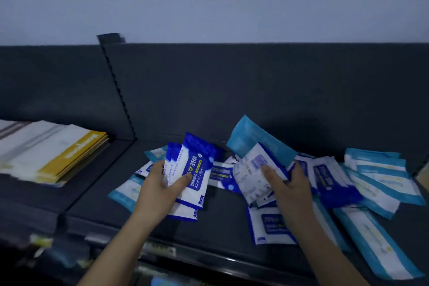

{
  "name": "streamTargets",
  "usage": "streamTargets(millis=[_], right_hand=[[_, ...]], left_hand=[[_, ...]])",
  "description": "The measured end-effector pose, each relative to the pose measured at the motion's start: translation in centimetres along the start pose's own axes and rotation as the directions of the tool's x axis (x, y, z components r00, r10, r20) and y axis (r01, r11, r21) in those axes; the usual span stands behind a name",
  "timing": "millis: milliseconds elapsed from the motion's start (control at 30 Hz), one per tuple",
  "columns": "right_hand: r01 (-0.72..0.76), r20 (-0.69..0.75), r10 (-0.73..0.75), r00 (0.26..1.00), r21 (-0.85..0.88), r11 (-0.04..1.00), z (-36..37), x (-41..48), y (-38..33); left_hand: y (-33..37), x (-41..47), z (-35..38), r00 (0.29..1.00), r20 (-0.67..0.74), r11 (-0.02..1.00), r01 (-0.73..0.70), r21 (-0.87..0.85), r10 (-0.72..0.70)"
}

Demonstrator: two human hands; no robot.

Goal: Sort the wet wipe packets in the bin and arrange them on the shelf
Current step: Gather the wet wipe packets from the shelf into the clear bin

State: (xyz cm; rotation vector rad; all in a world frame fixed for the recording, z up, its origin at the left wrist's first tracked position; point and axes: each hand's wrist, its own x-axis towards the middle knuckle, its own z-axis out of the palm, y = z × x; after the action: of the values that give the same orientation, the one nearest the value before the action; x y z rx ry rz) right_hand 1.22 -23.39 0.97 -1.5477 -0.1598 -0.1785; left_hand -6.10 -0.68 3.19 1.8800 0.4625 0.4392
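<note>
Near right on the shelf [222, 216]: loose packets [376, 176] lying scattered. Left hand [160, 183] grips a stack of dark blue packets [197, 169]. Right hand [290, 190] pinches a barcode-side packet [253, 169], with a light blue packet [250, 137] sticking up behind it. Likely light, soft, slick film (stacks may slide), so grip across the flat faces. Far left: yellow booklets [69, 153].

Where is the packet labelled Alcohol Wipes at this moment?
Head view, left of centre: the Alcohol Wipes packet fronts a small stack gripped by the left hand, over the dark shelf.
</note>
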Motion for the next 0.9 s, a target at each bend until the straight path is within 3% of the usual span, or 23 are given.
streamTargets(millis=[367, 600, 900], right_hand=[[-0.009, 0.320, -0.029, 0.947, 0.116, 0.993, 23.4, -10.1, -3.7], [-0.049, 0.531, 0.004, 0.847, 0.069, 0.996, 38.6, -18.8, -4.2], [-0.074, 0.735, 0.008, 0.678, 0.057, 0.996, 50.5, -26.5, -4.2]], left_hand=[[-7.9, -4.5, -25.0, 0.954, -0.296, 0.996, 0.064, 0.064, -0.042], [-13.7, -8.6, -40.4, 0.875, -0.474, 0.984, 0.155, 0.087, -0.096], [-18.6, -14.7, -51.0, 0.771, -0.612, 0.952, 0.291, 0.093, -0.176]])
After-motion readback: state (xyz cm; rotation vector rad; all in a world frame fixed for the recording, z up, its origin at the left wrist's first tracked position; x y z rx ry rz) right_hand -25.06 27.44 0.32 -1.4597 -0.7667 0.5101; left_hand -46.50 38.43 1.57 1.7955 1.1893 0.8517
